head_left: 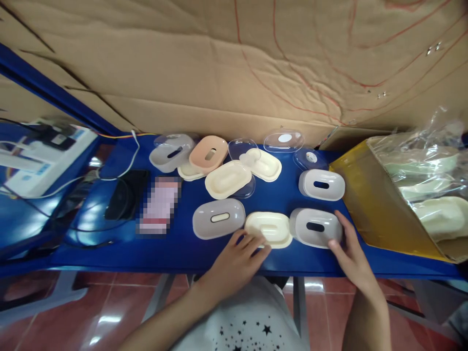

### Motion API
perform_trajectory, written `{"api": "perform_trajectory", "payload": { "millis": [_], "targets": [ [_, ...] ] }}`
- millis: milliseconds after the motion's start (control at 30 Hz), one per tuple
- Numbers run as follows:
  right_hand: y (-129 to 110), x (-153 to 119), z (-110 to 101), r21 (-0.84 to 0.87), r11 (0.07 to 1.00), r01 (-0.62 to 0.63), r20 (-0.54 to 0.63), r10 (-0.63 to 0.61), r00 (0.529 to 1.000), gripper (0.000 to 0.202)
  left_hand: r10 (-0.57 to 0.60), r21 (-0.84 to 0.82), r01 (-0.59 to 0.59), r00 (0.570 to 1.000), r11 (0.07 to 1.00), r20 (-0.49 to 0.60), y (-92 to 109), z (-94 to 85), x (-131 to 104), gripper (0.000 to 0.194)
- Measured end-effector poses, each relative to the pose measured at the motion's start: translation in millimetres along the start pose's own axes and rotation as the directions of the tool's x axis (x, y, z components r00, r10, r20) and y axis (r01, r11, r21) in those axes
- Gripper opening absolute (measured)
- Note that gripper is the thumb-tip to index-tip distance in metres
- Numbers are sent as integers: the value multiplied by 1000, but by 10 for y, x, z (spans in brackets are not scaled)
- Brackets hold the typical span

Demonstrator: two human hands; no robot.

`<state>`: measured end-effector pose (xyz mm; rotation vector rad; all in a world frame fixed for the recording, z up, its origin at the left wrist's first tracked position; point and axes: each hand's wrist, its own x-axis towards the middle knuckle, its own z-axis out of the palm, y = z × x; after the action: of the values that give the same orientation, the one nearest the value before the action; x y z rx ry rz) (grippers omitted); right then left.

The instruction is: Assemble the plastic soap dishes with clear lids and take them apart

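Note:
My right hand [351,253] has its thumb and fingers round the right end of a grey oval plastic box with a slot [307,226], which stands on the blue table. My left hand [243,253] is at the front edge of a cream oval tray [274,226], fingers apart and slightly bent over its left front rim. Whether the fingertips press on the tray I cannot tell. Left of this tray lies another grey slotted oval piece [204,222] with something cream under its slot. Behind the box in my right hand sits a further grey slotted box [331,187].
Cream trays [226,180], a peach slotted box [208,146], a grey box [161,158] and clear lids [274,141] lie farther back. A phone [159,204], cables and a power strip [47,165] are left. An open carton [354,195] with bagged pieces stands right.

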<state>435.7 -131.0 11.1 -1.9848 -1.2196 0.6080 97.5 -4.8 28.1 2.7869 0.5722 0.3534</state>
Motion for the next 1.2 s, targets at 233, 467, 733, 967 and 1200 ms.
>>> {"api": "perform_trajectory", "payload": {
  "millis": [233, 467, 733, 967, 1200],
  "targets": [
    [-86, -19, 48, -144, 988, 64, 98, -50, 994, 91, -12, 9, 13, 999, 1000, -47, -20, -90, -44, 26],
    [-67, 59, 171, -294, 952, 87, -100, -121, 988, 88, -159, 18, 179, 913, 984, -375, -248, -314, -247, 28],
    [-387, 244, 303, -335, 913, 234, -211, -314, 926, 77, -282, 50, 342, 842, 938, -460, -1060, -639, 375, 33],
    [-724, 163, 737, -261, 893, 367, -154, -414, 897, 72, -351, -54, 351, 886, 935, -304, -1335, -629, 1353, 7],
    [-854, 251, 940, -251, 796, 551, -61, -581, 811, 106, -611, -837, 32, 699, 546, -372, -683, -1085, 542, 16]
  ]
}}
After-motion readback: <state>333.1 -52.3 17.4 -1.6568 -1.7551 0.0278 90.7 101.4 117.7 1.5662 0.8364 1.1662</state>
